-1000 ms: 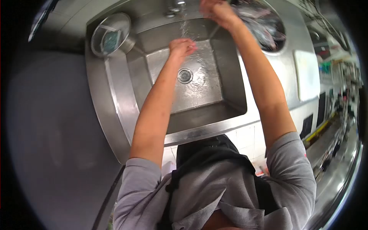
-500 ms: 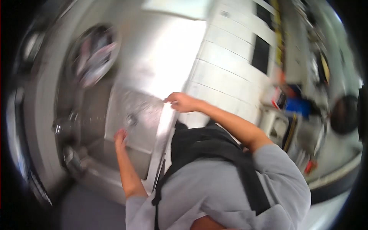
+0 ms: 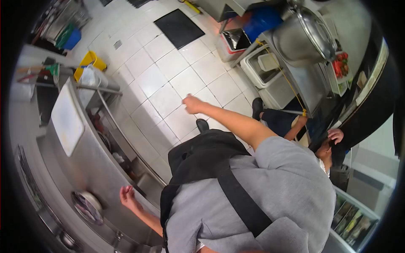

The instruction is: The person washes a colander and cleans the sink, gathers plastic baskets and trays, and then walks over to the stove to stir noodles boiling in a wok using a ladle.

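Observation:
My left hand (image 3: pixel 128 197) hangs over the front of the steel counter (image 3: pixel 101 170), with its fingers loosely bent and apart and nothing in them. Left of it on the counter is a round metal bowl (image 3: pixel 93 200) with something dark and purplish in it. A white cutting board (image 3: pixel 68 120) lies farther along the same counter. In front of my body, above the tiled floor, my right hand (image 3: pixel 193 104) is held out with its fingers curled in. Nothing shows in that hand, and it touches nothing.
Another person's hand (image 3: pixel 336 135) is close on my right, beside a steel table (image 3: pixel 304 80) bearing a large lidded pot (image 3: pixel 301 38). White tubs (image 3: pixel 263 69) stand below. A black mat (image 3: pixel 179 28) lies ahead; a yellow bucket (image 3: pixel 93 61) is at the counter's far end.
I have turned away from the sink toward the aisle. My right hand has let go of the sink's edge, and my left hand has left the space above the basin.

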A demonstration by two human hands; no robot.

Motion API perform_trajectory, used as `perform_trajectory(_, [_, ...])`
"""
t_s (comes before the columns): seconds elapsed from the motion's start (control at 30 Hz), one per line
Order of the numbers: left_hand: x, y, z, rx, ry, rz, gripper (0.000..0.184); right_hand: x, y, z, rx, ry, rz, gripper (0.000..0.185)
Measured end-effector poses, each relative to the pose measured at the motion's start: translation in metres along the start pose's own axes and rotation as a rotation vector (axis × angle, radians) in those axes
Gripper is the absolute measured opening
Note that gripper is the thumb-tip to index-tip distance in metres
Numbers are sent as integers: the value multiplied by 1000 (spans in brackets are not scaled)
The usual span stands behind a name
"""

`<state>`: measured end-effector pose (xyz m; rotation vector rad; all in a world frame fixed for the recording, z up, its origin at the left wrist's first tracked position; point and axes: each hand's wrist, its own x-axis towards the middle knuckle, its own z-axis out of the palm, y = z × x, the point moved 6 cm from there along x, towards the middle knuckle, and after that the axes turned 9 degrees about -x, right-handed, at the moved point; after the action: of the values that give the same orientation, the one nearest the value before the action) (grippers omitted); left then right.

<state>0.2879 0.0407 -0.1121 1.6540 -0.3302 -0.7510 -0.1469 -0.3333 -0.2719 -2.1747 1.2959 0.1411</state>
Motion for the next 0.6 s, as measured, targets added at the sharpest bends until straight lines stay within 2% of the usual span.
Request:
perform_trajectory(0.07, [11, -11, 82, -35, -252, -182, 36, -11, 88, -10, 22, 20, 134, 32])
perform_trajectory(0.1, [22, -30, 104, 47, -353, -308, 38, -21, 128, -12, 43, 43, 215, 31])
perform_trajectory(0.17, [48, -94, 143, 169, -553, -501, 42, -47, 201, -19, 96, 80, 375, 32])
perform_trajectory(0.2, [62, -120, 157, 214, -656, -569, 44, -65, 230, -23, 167, 170, 466, 32])
perform_trajectory(0.27, [67, -133, 211, 504, -723, -579, 45, -105, 286, -20, 209, 340, 574, 31])
perform_trajectory(0.3, [74, -145, 222, 514, -724, -625, 45, -123, 307, -12, 183, 417, 593, 30])
perform_trajectory(0.37, [100, -190, 262, 515, -741, -700, 45, -168, 337, -17, 517, 336, 863, 29])
perform_trajectory(0.47, [127, -214, 315, 753, -699, -774, 45, -216, 371, -18, 1029, 395, 1125, 27])
perform_trajectory(0.6, [144, -210, 409, 787, -747, -543, 41, -239, 440, 3, 1169, 446, 1308, 25])
